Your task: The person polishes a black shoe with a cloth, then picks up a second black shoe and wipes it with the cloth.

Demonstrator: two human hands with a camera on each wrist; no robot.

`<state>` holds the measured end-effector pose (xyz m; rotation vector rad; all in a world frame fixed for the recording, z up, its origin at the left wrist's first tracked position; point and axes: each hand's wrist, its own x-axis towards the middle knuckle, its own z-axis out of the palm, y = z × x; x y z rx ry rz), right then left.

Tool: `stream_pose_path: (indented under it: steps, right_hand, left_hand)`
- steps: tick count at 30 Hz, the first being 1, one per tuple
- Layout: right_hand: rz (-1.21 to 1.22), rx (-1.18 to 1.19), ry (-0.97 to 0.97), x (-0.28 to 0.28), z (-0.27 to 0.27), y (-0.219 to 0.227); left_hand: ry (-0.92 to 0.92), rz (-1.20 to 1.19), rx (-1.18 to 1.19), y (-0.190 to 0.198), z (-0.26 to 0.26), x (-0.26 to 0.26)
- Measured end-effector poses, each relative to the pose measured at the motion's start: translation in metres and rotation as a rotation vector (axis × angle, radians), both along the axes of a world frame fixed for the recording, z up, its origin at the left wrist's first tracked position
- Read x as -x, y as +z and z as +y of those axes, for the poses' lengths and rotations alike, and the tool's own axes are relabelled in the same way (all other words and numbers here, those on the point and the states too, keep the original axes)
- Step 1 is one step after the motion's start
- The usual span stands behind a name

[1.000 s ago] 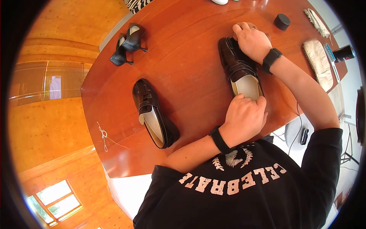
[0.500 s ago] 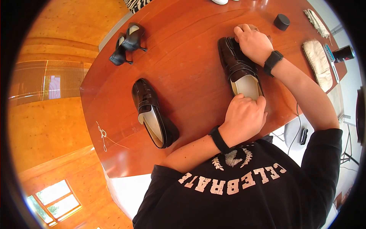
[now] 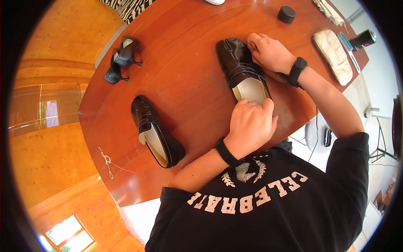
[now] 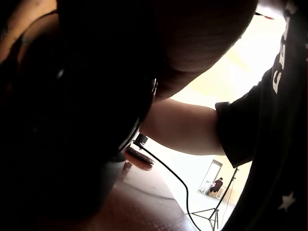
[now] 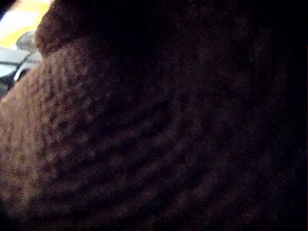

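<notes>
While working over a glossy red-brown table point(image 3: 189, 54), wears a black shirt point(image 3: 268, 222) reading CELEBRAT in pale capitals, with a final letter only partly in sight. Repeats a C and a star of that print in the left wrist view. Clasps a dark brown loafer point(image 3: 235, 59) by the heel, sole down on the tabletop, with the toe aimed away from the grip and the long axis slanting a little leftward. Has a matching loafer point(image 3: 157, 138) off to the left of the grip, nearly parallel and aimed the same way; farther out, two black high-heeled shoes point(image 3: 128, 52). Hooks the left hand point(image 3: 252, 126) with bunched fingers over the heel's rim. Curls the right hand point(image 3: 273, 54), beyond that grip and beside the toe, around a brown object point(image 3: 253, 46) mostly hidden and impossible to identify. Past the right hand, has a cream pad point(image 3: 333, 56), a black can point(image 3: 363, 40) bearing red and white marks too small to read, and a blue-bristled brush point(image 3: 349, 50) between them. Shows a round black container point(image 3: 286, 14) beyond the right hand and a thin cord point(image 3: 108, 161) far left of the grip.
</notes>
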<state>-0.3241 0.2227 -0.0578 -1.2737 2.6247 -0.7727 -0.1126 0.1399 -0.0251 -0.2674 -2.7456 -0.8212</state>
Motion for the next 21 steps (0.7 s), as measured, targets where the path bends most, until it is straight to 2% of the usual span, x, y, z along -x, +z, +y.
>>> stream_pose_path:
  steps: [3, 6, 9, 13, 17, 18, 21]
  right_hand:
    - [-0.346, 0.016, -0.044, 0.007, 0.011, 0.008]
    - [-0.532, 0.211, -0.086, 0.008, 0.014, 0.016]
    - [-0.427, 0.379, 0.021, 0.0, 0.003, 0.031]
    - [-0.131, 0.153, 0.272, 0.002, -0.018, 0.025]
    - [0.049, 0.137, 0.281, 0.018, -0.031, 0.018]
    - [0.062, 0.211, 0.253, 0.017, -0.033, 0.017]
    - [0.024, 0.097, 0.216, 0.018, -0.037, 0.021]
  left_hand:
    - [-0.001, 0.002, 0.003, 0.001, 0.0, 0.0]
    - [0.001, 0.01, 0.012, 0.002, 0.0, 0.0]
    - [-0.007, 0.014, -0.002, 0.0, 0.0, 0.0]
    - [-0.001, -0.008, 0.0, 0.003, -0.001, 0.0]
    - [0.0, 0.002, -0.019, 0.001, -0.001, -0.001]
    - [-0.002, 0.011, -0.022, 0.001, -0.001, 0.0]
    - [0.005, 0.011, -0.002, 0.002, -0.001, 0.0]
